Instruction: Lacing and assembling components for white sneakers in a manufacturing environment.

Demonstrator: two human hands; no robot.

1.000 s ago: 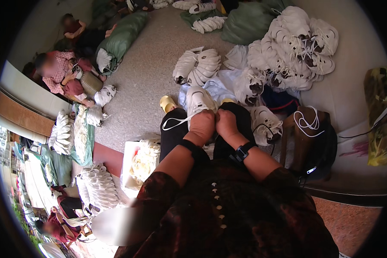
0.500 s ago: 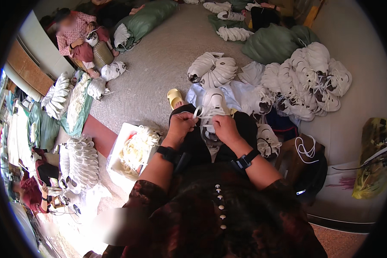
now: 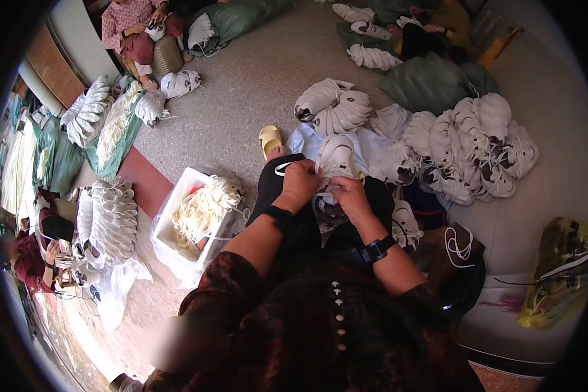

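Note:
A white shoe rests on my lap between my knees, its toe pointing away from me and its dark opening toward me. My left hand is pinched shut at the shoe's left side on a white shoelace, which loops out past the fingers. My right hand is closed at the lacing on the right side, with a bit of white lace showing at its fingertips. The fingers hide part of the lacing.
A white box of cream laces stands at my left. White shoes are heaped to the right, beside a green sack. Stacked shoes lie ahead. Other people sit at the far left, left edge and far right.
My left hand has moved in toward the right hand, closer over the lacing. The lace strands stretched between the hands no longer show. The whole view has shifted slightly.

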